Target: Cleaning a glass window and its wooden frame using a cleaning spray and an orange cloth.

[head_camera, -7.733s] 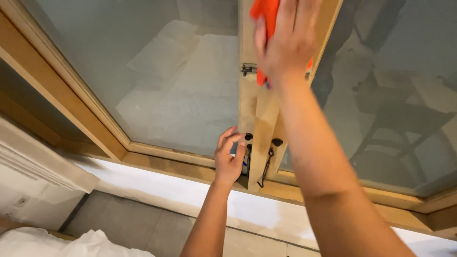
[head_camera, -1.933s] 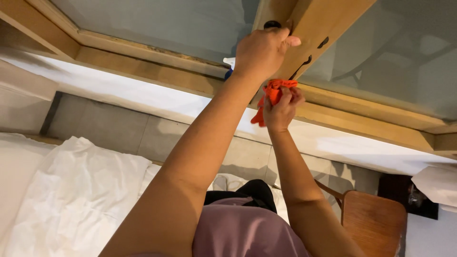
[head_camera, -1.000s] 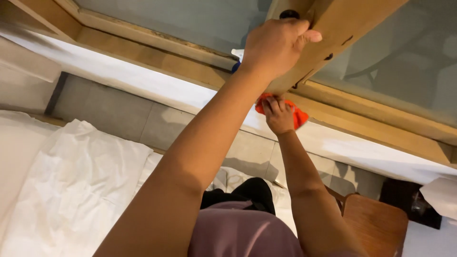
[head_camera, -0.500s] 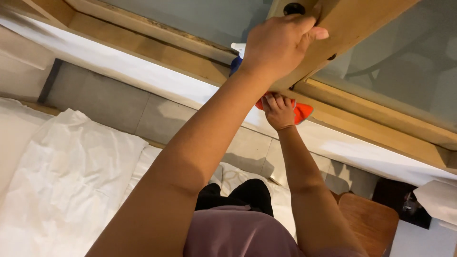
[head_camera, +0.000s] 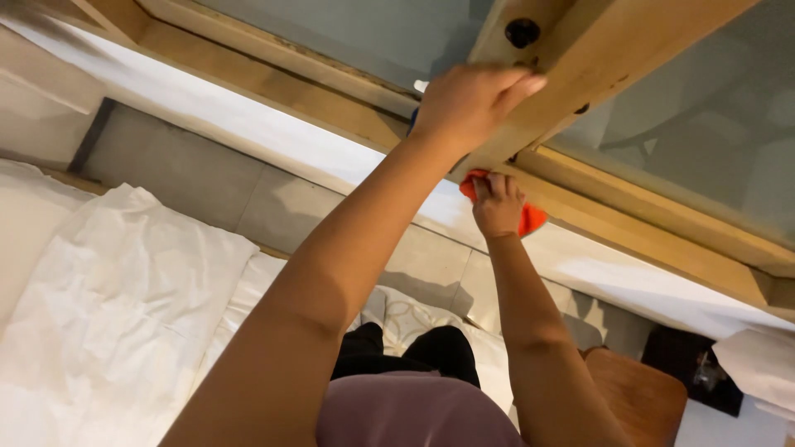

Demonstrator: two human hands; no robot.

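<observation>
Landmark: wooden window frame (head_camera: 273, 83), lower rail running from upper left down to the right edge of view.
Bed: white bedding (head_camera: 108, 306) well below the frame, lower left, rumpled.
Window glass: grey pane (head_camera: 704, 141) right of the upright wooden post (head_camera: 596, 58), a second pane left of it.
Sill: white ledge (head_camera: 629, 277) just under the frame's lower rail, following its line.
Chair: brown wooden seat (head_camera: 633, 393) far below the frame, lower right.
Left hand: left hand (head_camera: 472, 103) lies on the foot of the post, where it meets the lower rail; fingers together, curled over the wood. Whether it grips or only steadies, cannot tell.
Right hand: right hand (head_camera: 497, 203) just beneath the rail, fingers bunched and pressed on the orange cloth (head_camera: 530, 217).
Cloth position: against the underside edge of the rail, at the sill; partly covered by the right hand, showing to both sides of it.
Key relation: cloth sits directly under the right hand, below and slightly right of the left hand; right hand nearer. The rail beneath it runs down to the right.
Knob: dark round fitting (head_camera: 522, 32) on the post, above the left hand.
</observation>
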